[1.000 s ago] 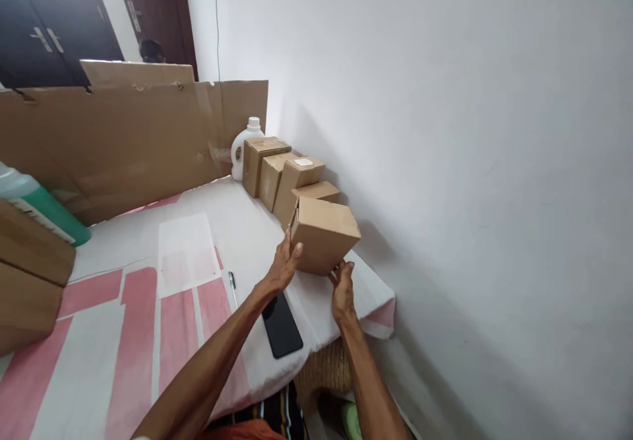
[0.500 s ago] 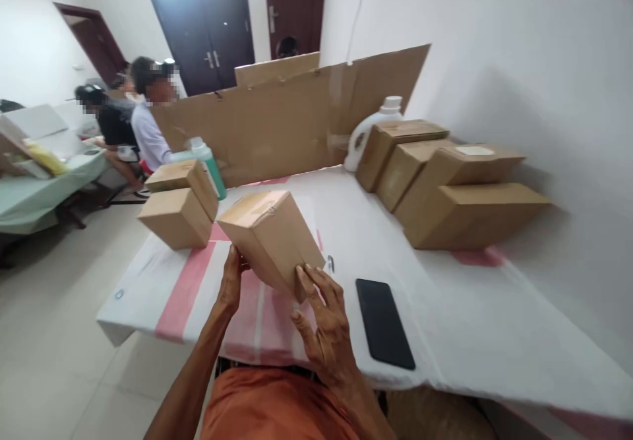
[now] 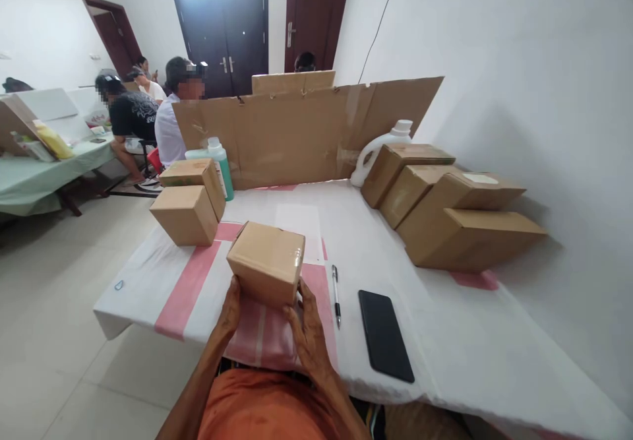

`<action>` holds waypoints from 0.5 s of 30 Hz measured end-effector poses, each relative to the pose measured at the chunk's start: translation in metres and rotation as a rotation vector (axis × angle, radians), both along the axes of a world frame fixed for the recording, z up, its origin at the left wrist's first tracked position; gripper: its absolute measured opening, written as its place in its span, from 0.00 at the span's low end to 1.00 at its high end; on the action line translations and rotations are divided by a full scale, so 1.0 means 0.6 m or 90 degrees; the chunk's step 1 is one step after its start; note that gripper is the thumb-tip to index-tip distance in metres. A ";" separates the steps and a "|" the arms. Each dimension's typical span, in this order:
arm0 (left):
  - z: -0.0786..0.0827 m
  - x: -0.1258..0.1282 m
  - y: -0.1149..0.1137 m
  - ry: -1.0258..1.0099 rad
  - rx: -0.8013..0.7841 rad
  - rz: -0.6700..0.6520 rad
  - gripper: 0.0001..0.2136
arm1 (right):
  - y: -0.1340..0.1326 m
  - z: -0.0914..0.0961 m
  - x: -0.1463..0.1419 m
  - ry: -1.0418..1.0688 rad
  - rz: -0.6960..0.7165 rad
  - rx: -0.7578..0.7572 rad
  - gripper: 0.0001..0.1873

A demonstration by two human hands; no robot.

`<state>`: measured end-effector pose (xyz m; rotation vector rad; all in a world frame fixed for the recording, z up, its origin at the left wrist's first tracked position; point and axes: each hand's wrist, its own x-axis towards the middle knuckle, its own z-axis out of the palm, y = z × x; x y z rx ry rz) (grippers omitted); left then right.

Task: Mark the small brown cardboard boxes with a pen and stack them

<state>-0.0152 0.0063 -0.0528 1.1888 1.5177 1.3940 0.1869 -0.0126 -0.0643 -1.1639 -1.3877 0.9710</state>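
Note:
A small brown cardboard box [image 3: 267,255] is held between both hands over the front middle of the table, with shiny tape on its right edge. My left hand [image 3: 230,308] presses against its left side, some fingers hidden behind the box. On the lower right corner rests my right hand [image 3: 307,328], its thumb at the front and fingers along the right side. A pen [image 3: 336,295] lies on the cloth just right of that hand, and a black phone [image 3: 386,336] lies farther right.
Two cardboard boxes [image 3: 185,216] and a bottle of green liquid [image 3: 223,169] stand at the left. Several boxes [image 3: 475,235] and a white jug [image 3: 378,150] line the right side. A cardboard panel [image 3: 297,136] closes off the back. Other people [image 3: 168,120] sit beyond, at left.
The box has turned and come down from a tilted pose to a more level one. My right hand has shifted left and down with it. The pen now shows fully; the camera view has shifted.

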 end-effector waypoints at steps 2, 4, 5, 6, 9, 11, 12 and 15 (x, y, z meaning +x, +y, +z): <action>0.017 0.005 -0.012 0.047 -0.003 -0.028 0.38 | 0.022 0.017 0.004 0.046 -0.021 -0.041 0.36; 0.044 0.006 -0.032 0.148 0.023 -0.067 0.34 | 0.044 0.041 0.014 0.092 -0.010 -0.080 0.36; 0.059 0.006 -0.045 0.206 0.045 -0.078 0.33 | 0.053 0.052 0.020 0.120 0.009 -0.099 0.37; 0.074 0.006 -0.057 0.260 0.068 -0.081 0.33 | 0.060 0.061 0.026 0.148 0.031 -0.118 0.37; 0.102 0.005 -0.084 0.359 0.126 -0.044 0.34 | 0.066 0.073 0.033 0.207 0.082 -0.178 0.39; 0.105 0.002 -0.089 0.380 0.142 -0.015 0.35 | 0.059 0.070 0.029 0.213 0.100 -0.219 0.40; 0.102 0.000 -0.087 0.374 0.145 -0.007 0.34 | 0.055 0.067 0.025 0.210 0.102 -0.235 0.41; 0.082 -0.012 -0.067 0.307 0.148 -0.006 0.33 | 0.045 0.060 0.014 0.191 0.101 -0.255 0.45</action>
